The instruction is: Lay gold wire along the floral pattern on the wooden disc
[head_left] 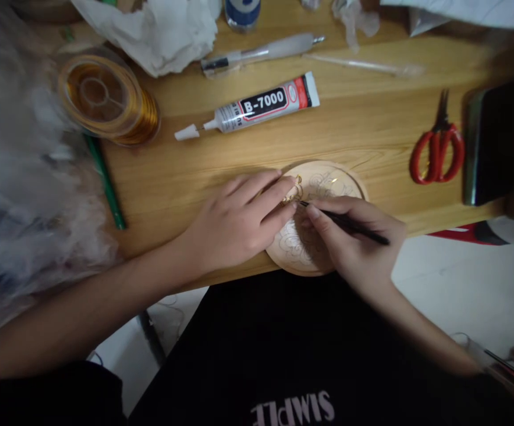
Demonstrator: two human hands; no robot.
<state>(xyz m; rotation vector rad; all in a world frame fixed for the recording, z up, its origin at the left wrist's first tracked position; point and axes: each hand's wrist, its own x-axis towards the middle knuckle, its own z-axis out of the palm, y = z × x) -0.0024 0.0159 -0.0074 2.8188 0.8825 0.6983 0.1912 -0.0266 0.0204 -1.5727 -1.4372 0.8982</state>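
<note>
A round wooden disc (303, 263) with curling line drawings lies at the table's front edge. Thin gold wire (299, 188) forms small curls on its upper part. My left hand (243, 219) lies palm down with fingers stretched out, its fingertips resting on the disc beside the wire. In my right hand (356, 236) are slim black tweezers (345, 223), gripped like a pen. Their tips meet the disc close to my left fingertips. What lies right under those fingertips is hidden.
Behind the disc lies a B-7000 glue tube (265, 105), with a pen (263, 53) beyond it. A gold wire spool (110, 97) and green stick (104, 180) are left. Red-handled scissors (437, 151) and a dark phone-like object (491, 145) are right. Crumpled tissue (163, 35) sits behind.
</note>
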